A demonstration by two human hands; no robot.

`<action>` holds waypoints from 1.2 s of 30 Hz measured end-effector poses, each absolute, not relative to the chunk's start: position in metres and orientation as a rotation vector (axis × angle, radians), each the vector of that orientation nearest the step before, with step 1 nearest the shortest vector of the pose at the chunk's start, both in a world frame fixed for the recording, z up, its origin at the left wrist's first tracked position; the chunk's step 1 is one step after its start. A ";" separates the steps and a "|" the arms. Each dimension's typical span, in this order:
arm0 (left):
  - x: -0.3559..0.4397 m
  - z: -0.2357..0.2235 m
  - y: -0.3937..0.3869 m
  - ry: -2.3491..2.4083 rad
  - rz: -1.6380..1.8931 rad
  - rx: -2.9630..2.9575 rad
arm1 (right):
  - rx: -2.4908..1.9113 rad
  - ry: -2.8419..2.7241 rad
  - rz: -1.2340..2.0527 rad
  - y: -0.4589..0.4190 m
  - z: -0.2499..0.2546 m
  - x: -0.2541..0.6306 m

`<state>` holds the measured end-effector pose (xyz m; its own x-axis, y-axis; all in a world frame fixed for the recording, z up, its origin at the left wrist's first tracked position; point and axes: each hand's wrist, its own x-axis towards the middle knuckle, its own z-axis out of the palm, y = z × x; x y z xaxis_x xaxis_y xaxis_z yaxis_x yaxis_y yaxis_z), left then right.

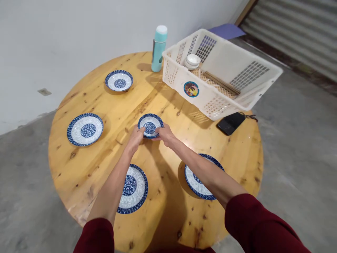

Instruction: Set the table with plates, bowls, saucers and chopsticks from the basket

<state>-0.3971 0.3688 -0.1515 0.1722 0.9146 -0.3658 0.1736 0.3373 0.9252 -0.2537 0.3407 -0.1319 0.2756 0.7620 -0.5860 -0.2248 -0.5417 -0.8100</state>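
We've got left hand (137, 137) and right hand (165, 134) gripping a plate (150, 126) at either side, seemingly just above the counter (79, 168)!

Left fingers (141, 131), right fingers (160, 130) gripping small plate (150, 127) (blue-rimmed).

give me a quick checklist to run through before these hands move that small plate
1. Grip on the small plate: ok, left hand and right hand both hold its edge.
2. Small plate single or stacked: cannot tell, its underside is hidden.
3. Full view of the right-hand plate: not ok, the right forearm covers part.
4. Bottle standing: ok, upright beside the basket.
5. Phone apart from the small plate: ok, it lies by the basket.
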 end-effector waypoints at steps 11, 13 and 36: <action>-0.388 -0.133 0.372 1.336 0.706 1.045 | -1.636 -0.613 1.418 0.352 -0.136 -0.246; -0.387 -0.131 0.371 1.337 0.697 1.058 | -1.616 -0.624 1.456 0.351 -0.135 -0.244; -0.398 -0.103 0.388 1.744 0.557 1.890 | -2.119 -1.615 0.588 0.346 -0.106 -0.210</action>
<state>-0.3982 0.3883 -0.1026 0.0937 0.9948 -0.0393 0.7881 -0.0500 0.6136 -0.2102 0.3458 -0.1058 0.2401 0.9672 -0.0830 0.7942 -0.2449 -0.5561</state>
